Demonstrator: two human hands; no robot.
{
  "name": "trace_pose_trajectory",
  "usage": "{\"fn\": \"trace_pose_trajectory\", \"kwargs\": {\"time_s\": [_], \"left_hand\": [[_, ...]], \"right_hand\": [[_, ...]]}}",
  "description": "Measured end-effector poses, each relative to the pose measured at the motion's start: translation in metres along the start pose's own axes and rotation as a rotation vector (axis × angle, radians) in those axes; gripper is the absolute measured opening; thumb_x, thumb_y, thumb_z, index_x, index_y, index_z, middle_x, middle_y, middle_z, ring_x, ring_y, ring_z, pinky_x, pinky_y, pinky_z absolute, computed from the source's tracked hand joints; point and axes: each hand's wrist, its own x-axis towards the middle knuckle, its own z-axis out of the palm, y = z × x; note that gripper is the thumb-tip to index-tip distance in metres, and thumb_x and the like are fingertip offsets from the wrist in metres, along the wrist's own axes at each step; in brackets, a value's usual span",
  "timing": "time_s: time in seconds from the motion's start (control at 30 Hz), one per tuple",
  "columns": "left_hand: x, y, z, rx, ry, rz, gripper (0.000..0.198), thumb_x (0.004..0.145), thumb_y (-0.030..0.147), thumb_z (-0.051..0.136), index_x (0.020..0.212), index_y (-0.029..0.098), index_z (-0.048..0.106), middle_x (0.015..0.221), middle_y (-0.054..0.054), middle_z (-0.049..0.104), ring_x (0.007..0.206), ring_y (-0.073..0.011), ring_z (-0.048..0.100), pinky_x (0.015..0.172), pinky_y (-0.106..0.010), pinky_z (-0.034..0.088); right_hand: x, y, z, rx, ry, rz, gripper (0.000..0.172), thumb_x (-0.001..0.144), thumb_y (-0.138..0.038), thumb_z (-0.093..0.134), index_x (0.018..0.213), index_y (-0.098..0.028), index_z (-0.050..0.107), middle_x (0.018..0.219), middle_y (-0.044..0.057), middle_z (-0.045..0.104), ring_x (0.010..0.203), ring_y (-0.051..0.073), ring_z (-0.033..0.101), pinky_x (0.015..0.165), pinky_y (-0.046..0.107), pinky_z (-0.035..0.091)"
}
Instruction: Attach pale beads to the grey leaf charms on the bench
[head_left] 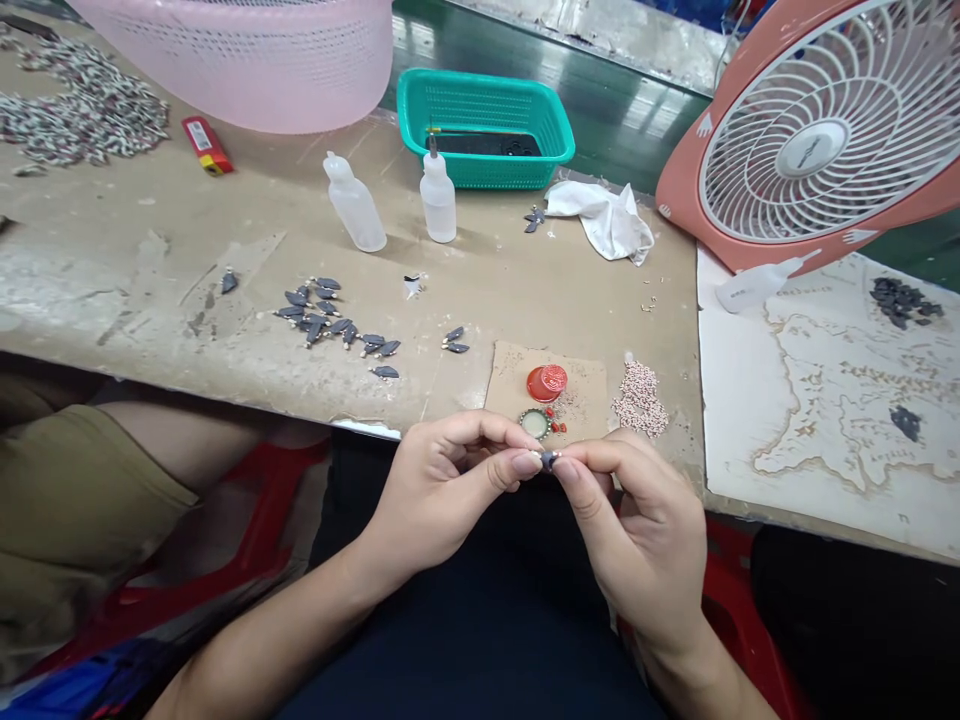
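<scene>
My left hand (442,492) and my right hand (637,520) meet at the fingertips, pinching a small dark grey leaf-shaped piece (549,460) with pale beads at its end. Just beyond them, a square of brown card (577,385) holds a red bottle cap (547,382) and a green-rimmed round lid (535,424). A heap of pale pink beads (639,400) lies to the card's right. Further left, several finished grey leaf pieces (322,318) lie scattered on the worn table (135,290).
Two plastic squeeze bottles (354,202) stand behind, near a teal basket (486,130) and white cloth (600,222). A coral fan (817,130) stands at the right, above a stained white sheet (840,400). A speckled bead pile (82,105) lies far left, beside a person's leg (150,460).
</scene>
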Motion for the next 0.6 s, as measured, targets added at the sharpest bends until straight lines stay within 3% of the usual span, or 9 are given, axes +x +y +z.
{"fn": "trace_pose_trajectory", "kwargs": {"time_s": [0.3, 0.47, 0.6], "left_hand": [[-0.0030, -0.0014, 0.0042, -0.052, -0.040, -0.017, 0.015, 0.082, 0.028, 0.078, 0.079, 0.016, 0.071, 0.070, -0.001, 0.069, 0.060, -0.0115, 0.066, 0.058, -0.018, 0.056], [-0.0049, -0.0004, 0.0077, -0.055, -0.039, 0.054, 0.011, 0.080, 0.022, 0.079, 0.090, 0.018, 0.075, 0.083, -0.004, 0.076, 0.069, -0.0141, 0.071, 0.063, -0.020, 0.059], [-0.0067, 0.0007, 0.0080, 0.064, -0.003, 0.188, 0.005, 0.078, 0.016, 0.080, 0.081, 0.019, 0.077, 0.085, -0.005, 0.077, 0.074, -0.0157, 0.073, 0.065, -0.021, 0.060]], "right_hand": [[-0.0033, 0.0034, 0.0014, -0.136, 0.104, -0.269, 0.018, 0.086, -0.009, 0.065, 0.098, -0.023, 0.065, 0.078, -0.001, 0.068, 0.065, 0.012, 0.059, 0.057, 0.027, 0.048], [-0.0040, 0.0029, 0.0025, -0.100, 0.120, -0.260, 0.021, 0.086, -0.008, 0.065, 0.100, -0.023, 0.065, 0.080, -0.001, 0.068, 0.067, 0.013, 0.060, 0.057, 0.027, 0.049], [-0.0058, 0.0027, 0.0029, -0.058, 0.100, -0.223, 0.020, 0.086, -0.008, 0.066, 0.101, -0.022, 0.066, 0.080, -0.001, 0.066, 0.064, 0.011, 0.057, 0.057, 0.026, 0.049]]}}
